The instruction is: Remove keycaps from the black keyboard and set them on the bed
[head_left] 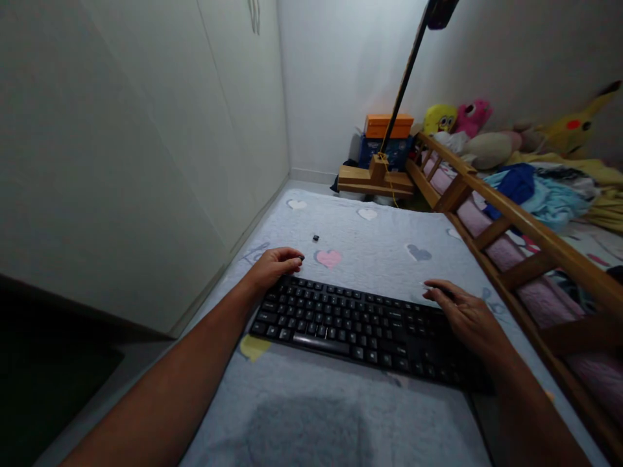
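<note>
A black keyboard [335, 318] lies at a slant on a pale cloth with heart prints. Just beyond its far left corner is my left hand [277, 267], thumb and fingers pinched on a small black piece [302, 258] that looks like a keycap. Another small black piece [316, 237], also like a keycap, rests on the cloth farther away. My right hand [467, 311] is closed over the keyboard's right end, holding a slim tool with a thin pale tip [422, 283]. Its dark handle is mostly hidden by the fingers, so its kind is unclear.
White cupboard doors [146, 130] rise along the left. A wooden bed rail [525, 201] runs along the right, with clothes and plush toys behind it. At the back stands a wooden base [355, 178] with a tall dark pole [406, 78], by an orange box [389, 125].
</note>
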Tool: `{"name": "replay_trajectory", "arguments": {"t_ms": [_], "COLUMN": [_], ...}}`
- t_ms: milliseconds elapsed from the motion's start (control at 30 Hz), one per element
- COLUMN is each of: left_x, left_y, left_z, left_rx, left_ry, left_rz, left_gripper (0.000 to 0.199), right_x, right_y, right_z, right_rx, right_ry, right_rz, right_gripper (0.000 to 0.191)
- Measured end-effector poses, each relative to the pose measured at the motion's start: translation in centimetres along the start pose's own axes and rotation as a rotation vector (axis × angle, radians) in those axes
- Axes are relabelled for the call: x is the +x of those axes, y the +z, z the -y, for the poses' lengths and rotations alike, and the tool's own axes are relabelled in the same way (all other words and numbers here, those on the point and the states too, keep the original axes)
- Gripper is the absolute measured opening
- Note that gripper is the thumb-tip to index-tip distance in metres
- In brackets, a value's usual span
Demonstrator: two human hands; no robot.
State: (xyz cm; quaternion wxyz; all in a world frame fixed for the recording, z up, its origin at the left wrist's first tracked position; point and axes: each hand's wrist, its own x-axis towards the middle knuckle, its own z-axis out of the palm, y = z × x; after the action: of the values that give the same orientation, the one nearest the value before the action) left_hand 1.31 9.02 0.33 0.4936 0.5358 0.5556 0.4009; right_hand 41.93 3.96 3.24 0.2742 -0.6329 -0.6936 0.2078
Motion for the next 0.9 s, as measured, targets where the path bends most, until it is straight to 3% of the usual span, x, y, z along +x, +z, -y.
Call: {"name": "replay_trajectory", "arguments": {"t_ms": [233,400,900], "left_x": [0.0,-0.2,-0.5], "left_y": [0.2,0.2,0.8], "left_z": [0.3,0.1,-0.4], "left_rx": [-0.048,-0.096,-0.155], "left_ry": [-0.010,-0.025,-0.030], "left_rz": [-0.030,-0.060,-0.109], "left_gripper": [0.042,0.042,0.040], "right_x": [-1.2,-1.5,-0.9], "right_y": [-1.3,-1.0,-0.8], "right_z": [-2.1,-2.9,-4.4], "right_rx": [0.230,0.389,0.478], "right_ry": [0.201,0.339,0.361], "right_rz": [-0.177,-0.161,-0.157], "right_gripper": [0.039,0.044,0.044]}}
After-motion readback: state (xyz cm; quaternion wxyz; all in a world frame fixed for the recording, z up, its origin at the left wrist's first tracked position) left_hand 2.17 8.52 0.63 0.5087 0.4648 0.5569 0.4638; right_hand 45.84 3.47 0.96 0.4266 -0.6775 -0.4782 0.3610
